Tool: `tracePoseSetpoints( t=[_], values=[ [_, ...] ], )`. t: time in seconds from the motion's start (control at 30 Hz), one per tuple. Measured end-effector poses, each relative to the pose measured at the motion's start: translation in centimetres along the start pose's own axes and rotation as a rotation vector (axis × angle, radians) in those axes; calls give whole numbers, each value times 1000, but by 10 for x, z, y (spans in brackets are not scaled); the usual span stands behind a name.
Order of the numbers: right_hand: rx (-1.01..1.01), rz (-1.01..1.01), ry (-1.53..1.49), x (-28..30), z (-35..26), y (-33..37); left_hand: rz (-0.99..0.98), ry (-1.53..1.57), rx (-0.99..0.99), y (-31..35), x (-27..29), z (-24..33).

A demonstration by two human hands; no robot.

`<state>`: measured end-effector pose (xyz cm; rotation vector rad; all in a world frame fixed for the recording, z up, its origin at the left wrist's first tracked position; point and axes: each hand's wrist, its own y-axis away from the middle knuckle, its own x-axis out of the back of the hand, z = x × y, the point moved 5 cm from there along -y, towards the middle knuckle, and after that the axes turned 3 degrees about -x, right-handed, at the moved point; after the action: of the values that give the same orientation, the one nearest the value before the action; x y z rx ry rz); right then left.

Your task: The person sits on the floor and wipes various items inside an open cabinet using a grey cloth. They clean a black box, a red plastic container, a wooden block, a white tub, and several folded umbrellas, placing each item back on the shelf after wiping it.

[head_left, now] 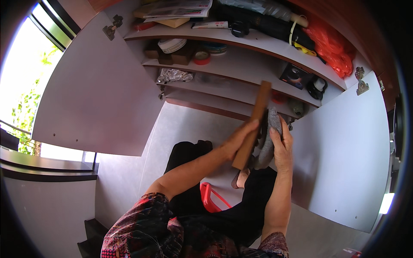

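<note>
Well, the box (261, 102) is in the person's hands, held up tilted over the lap, in front of the shelves. It is one flat, narrow piece, brown and straight-edged like cardboard. Just beside it is one bundle (266, 151), grey, wrinkled and rounded, soft-looking. A dark thing (262, 130) shows between the two; from here I can't tell what it is.

The left hand (241, 136) is partly curled, gripping the box along its side, though some of its fingers are hidden. The right hand (282, 144) is closed around the bundle, thumb on the near face.

Below are two legs in black trousers (185, 157), one foot (243, 177), and the curved red plastic of a stool (207, 198). The sleeves (137, 221) are of dark patterned cloth.

Ahead, two smooth, pale doors stand open, the left door (97, 103) and the right door (344, 150). On the top shelf (258, 39) I see papers (180, 7), one white carton (210, 25) and one crinkled red bag (330, 47). The next shelf (249, 58) holds one red ring of tape (201, 58) and one dark carton (294, 76). Lower down sits crumpled silver foil (174, 75).
</note>
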<state>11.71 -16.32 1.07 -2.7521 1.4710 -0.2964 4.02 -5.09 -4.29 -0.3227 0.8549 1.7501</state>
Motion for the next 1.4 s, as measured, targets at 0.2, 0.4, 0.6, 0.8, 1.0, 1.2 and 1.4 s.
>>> tracePoseSetpoints(
  t=[0.2, 0.4, 0.6, 0.8, 1.0, 1.2, 1.4],
  values=[
    [411, -6, 388, -38, -31, 21, -41, 160, 64, 5, 6, -2],
    [486, 112, 398, -37, -26, 14, -48, 136, 91, 12, 2, 5],
    [349, 476, 280, 4, -12, -15, -249, 39, 209, 23, -5, -9],
    [506, 169, 501, -21, -42, 36, -179, 127, 220, 57, 1, -15],
    [608, 96, 598, -36, -79, 77, -189, -98, -13, 106, 6, -12],
    [544, 250, 561, -23, -108, 86, -205, -477, -210, 144, -26, 5],
    [565, 118, 487, -43, -101, 125, -173, -428, -252, 155, -16, 1]
  ],
)
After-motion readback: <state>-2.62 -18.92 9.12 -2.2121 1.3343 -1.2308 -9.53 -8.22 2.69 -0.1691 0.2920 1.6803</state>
